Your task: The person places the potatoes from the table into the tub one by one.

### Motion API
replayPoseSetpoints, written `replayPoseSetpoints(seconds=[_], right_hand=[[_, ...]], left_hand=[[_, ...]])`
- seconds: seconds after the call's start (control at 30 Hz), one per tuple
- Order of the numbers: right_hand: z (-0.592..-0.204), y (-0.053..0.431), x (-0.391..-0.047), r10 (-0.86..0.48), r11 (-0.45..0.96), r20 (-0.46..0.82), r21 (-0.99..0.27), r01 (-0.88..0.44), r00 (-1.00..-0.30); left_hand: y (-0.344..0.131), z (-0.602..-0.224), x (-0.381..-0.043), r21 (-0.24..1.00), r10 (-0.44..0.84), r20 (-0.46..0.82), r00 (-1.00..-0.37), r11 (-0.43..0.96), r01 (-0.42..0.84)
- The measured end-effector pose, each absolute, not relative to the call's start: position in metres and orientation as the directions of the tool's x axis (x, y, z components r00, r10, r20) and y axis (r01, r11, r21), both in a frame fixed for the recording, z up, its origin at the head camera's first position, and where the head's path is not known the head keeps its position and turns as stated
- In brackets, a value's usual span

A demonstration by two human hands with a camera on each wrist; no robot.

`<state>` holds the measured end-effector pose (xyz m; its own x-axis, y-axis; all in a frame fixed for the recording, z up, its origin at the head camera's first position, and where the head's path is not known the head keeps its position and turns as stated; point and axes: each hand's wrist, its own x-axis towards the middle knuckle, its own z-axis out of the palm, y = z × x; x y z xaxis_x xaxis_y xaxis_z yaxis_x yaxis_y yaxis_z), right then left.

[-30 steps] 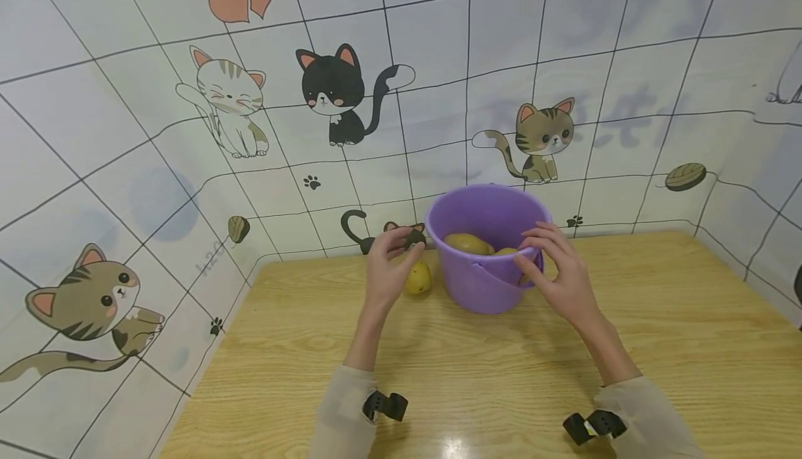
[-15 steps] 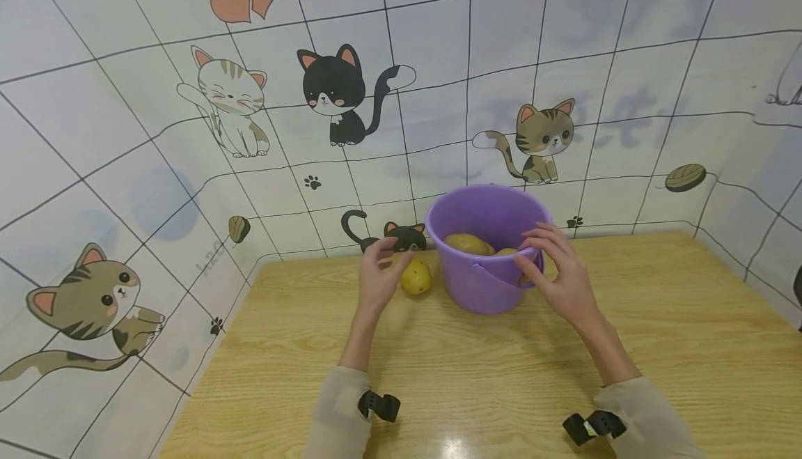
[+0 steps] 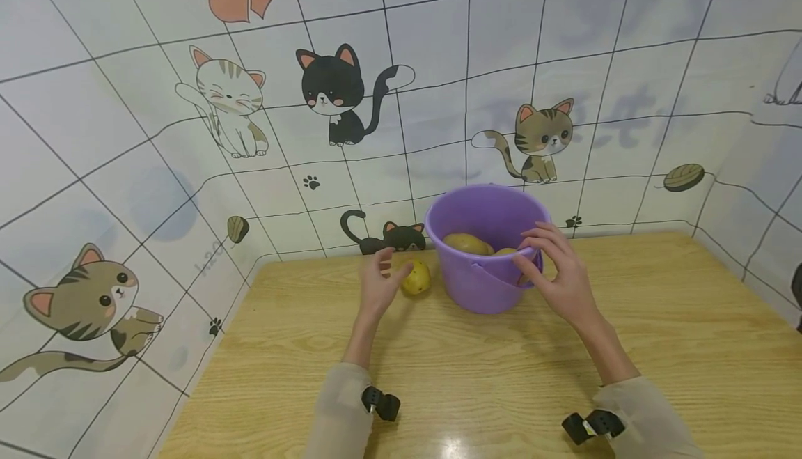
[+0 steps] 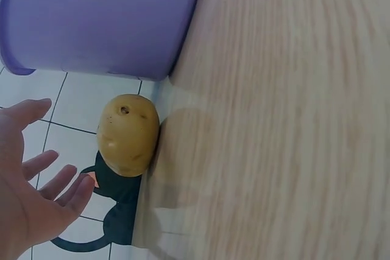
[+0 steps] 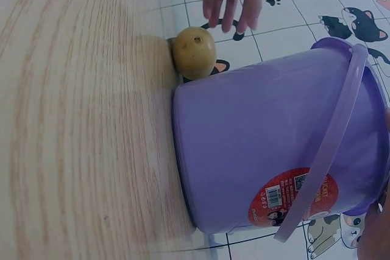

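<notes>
A yellow-brown potato (image 4: 128, 135) rests on the table beside a purple bucket (image 3: 479, 285). Just left of it in the head view, my left hand (image 3: 379, 285) hovers with spread, slightly bent fingers and holds nothing. The left wrist view shows a gap between those fingers (image 4: 61, 184) and the potato. Several potatoes (image 3: 466, 244) lie inside the bucket, their lower parts hidden by its wall. On the right side, my right hand (image 3: 564, 274) grips the bucket's rim between thumb and fingers. Only a sliver of that hand shows in the right wrist view.
The wooden table (image 3: 451, 375) meets a cat-patterned wall (image 3: 432, 118) right behind the bucket and potato. A second wall (image 3: 81, 187) rises along the left edge. The bucket's handle (image 5: 329, 144) hangs down over its red label (image 5: 274, 199).
My left hand has moved a little left, then down, to the loose potato's left side, leaving more of the potato in sight. The right hand and the bucket have stayed put.
</notes>
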<state>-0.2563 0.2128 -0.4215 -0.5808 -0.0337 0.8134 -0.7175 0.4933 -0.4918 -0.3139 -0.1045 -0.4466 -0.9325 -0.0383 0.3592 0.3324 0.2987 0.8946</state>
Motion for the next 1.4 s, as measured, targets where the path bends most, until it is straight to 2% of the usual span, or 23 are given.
replayPoseSetpoints(seconds=[0.3, 0.8, 1.1, 1.4], right_hand=[[-0.423, 0.213, -0.257, -0.031, 0.484, 0.832, -0.473, -0.736, -0.555], [-0.423, 0.213, -0.257, -0.033, 0.486, 0.826, -0.479, -0.731, -0.563], [-0.42, 0.212, -0.256, -0.031, 0.477, 0.823, -0.486, -0.732, -0.567], [-0.42, 0.212, -0.255, -0.027, 0.482, 0.818, -0.493, -0.724, -0.575]], left_hand=[[-0.097, -0.455, -0.32, 0.907, 0.007, 0.248, -0.969, 0.35, 0.235], [-0.092, -0.467, -0.328, 0.89, 0.031, 0.248, -0.968, 0.388, 0.24], [-0.09, -0.472, -0.33, 0.906, 0.018, 0.237, -0.971, 0.357, 0.228], [-0.092, -0.473, -0.33, 0.91, -0.032, 0.292, -0.956, 0.316, 0.268]])
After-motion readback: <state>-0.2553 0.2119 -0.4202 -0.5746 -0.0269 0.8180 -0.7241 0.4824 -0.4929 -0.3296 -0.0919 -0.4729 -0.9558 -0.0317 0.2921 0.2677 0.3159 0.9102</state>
